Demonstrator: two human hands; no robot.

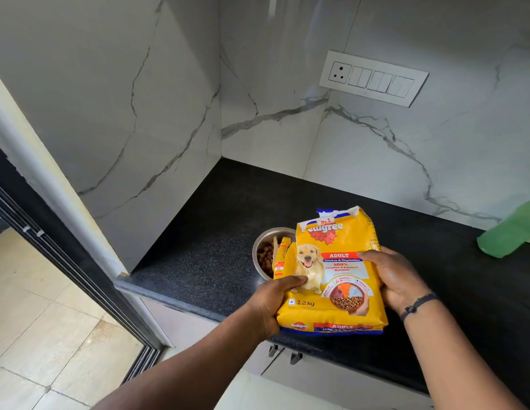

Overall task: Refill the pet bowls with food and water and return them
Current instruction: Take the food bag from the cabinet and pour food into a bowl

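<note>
A yellow bag of dog food (pixel 331 270) with a torn-open top is held upright over the black counter (pixel 204 232). My left hand (pixel 272 303) grips its lower left side and my right hand (pixel 397 276) grips its right edge. Behind the bag's left side stands a steel bowl (pixel 265 242) with brown kibble in it, partly hidden by the bag. No second bowl is in view.
A green object (pixel 512 229) lies at the counter's right edge by the marble wall. A switch panel (pixel 373 78) sits on the back wall. Drawer handles (pixel 284 353) show below the counter front, and a sliding-door track (pixel 80 261) runs along the tiled floor at left.
</note>
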